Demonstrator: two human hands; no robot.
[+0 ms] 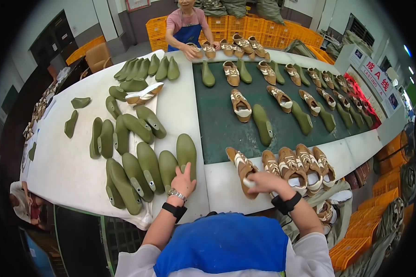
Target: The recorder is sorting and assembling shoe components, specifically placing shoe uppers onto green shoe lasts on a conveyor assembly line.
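My left hand (184,180) rests on the near end of an olive-green shoe last (186,154) in a row of several lasts (138,177) on the white table (64,166). My right hand (262,181) grips the heel of a tan and white shoe (241,168) at the near edge of the table. Three more tan shoes (302,166) stand side by side just right of it. I wear a black band on each wrist and a blue apron.
A dark green belt (222,124) carries several shoes and lasts away to the right. A person in a blue apron (186,27) handles shoes at the far end. Orange crates (356,244) stand at lower right and behind that person.
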